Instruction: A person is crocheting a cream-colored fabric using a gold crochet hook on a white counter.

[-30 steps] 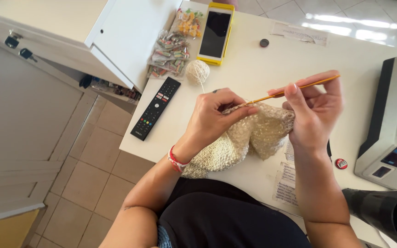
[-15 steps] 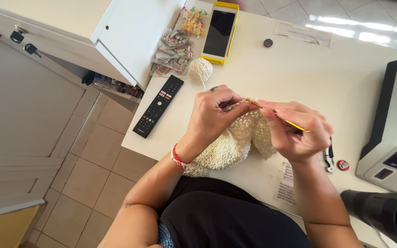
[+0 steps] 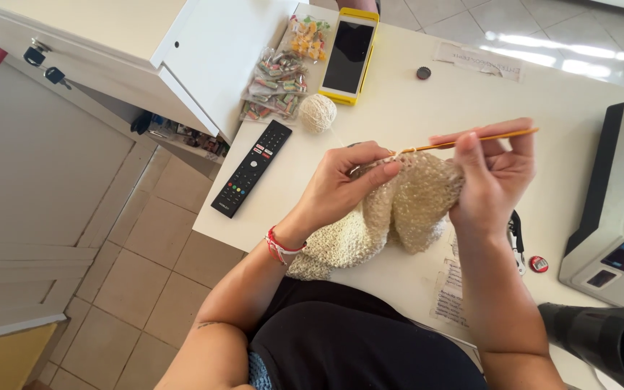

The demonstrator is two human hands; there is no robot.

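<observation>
1. Head view: my left hand [image 3: 341,180] has its grip pinched on the cream crochet piece [image 3: 391,217], which hangs over the worktop [image 3: 399,94] edge.
2. My right hand [image 3: 492,180] grips the orange hook [image 3: 471,139], tip at the piece's top edge.
3. Yarn ball [image 3: 318,113] lies beside the remote [image 3: 252,167].

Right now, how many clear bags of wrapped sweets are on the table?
2: one bag of orange and yellow sweets beside the phone, one larger bag of mixed sweets just below it. More may lie hidden.

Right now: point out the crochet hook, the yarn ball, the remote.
crochet hook [image 3: 471,140], head view, middle of the orange shaft
yarn ball [image 3: 318,113], head view, centre of the ball
remote [image 3: 252,167], head view, middle of the black body
</observation>
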